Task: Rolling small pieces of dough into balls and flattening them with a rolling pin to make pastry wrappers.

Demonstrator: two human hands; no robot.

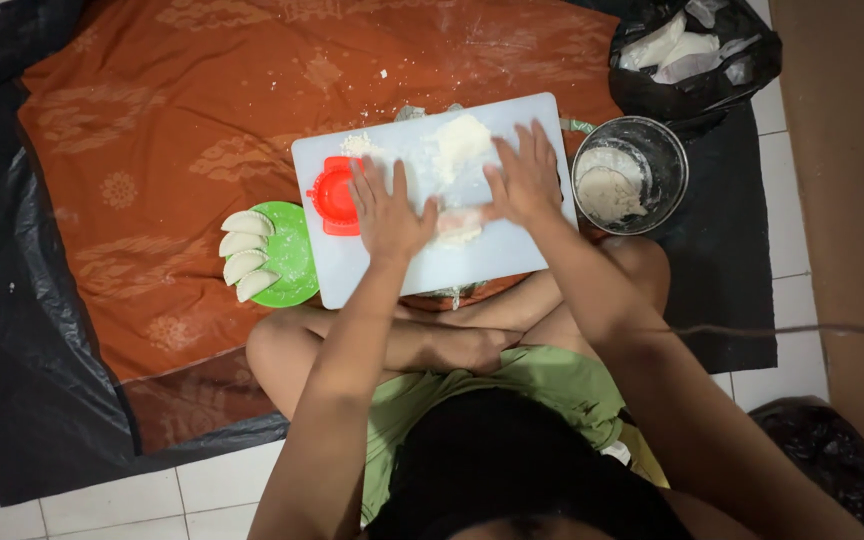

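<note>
You are at the rolling step, as far as this view shows. Your left hand (387, 210) and right hand (527, 180) lie flat, fingers spread, on the white cutting board (352, 265) in the middle of the frame, with a strip of pale dough (457, 228) pressed between and under the palms. Neither hand has a closed grip on anything; both are open and bearing down on the dough rather than clasping it.

A mound of flour or loose dough (460, 145) sits on the board just above your hands, and a red dumpling press (335, 195) lies at the board's left edge, touching your left fingertips or just beside them. To judge by that, the next move calls for even pressure from both palms so the strip stays uniform, then a reach for the press.

To the left of the board, a green plate (297, 260) carries four folded dumplings (244, 255). To the right, a metal bowl (667, 160) holds more dough, and a black bag (697, 95) in the upper right corner holds pale packets.

Most of the dough is hidden under your hands, so you cannot tell its length or thickness. The bag's contents are too small to make out.
</note>
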